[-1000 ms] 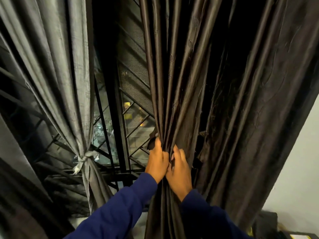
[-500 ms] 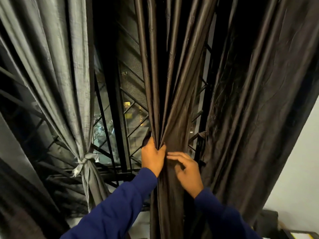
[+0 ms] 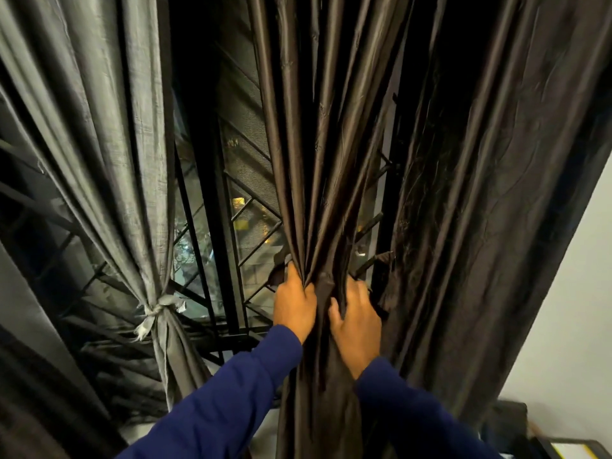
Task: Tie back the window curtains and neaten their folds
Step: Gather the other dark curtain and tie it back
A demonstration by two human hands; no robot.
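Nearest the camera, two dark blue long sleeves reach up and forward into a gathered bunch of dark brown, glossy curtain fabric. The left hand is clenched around the left side of the bunch, its fingers curled into the pleats where they pinch together. The right hand is pressed against the right side of the same bunch, thumb lying on the front of the cloth and fingers wrapped round behind it, so both hands are grasping the gathered folds at about the same height, just beside each other with a narrow ridge of fabric between them. To the right hangs a wider dark brown curtain panel, loose and wrinkled, falling beside a pale wall. To the left, well apart from the hands, a grey textured curtain is drawn in at its waist by a knotted pale grey fabric tie, flaring out again below the knot. Behind the curtains stands a black metal window grille with diagonal bars, and through its glass a few small yellow lights glow in the darkness outside.
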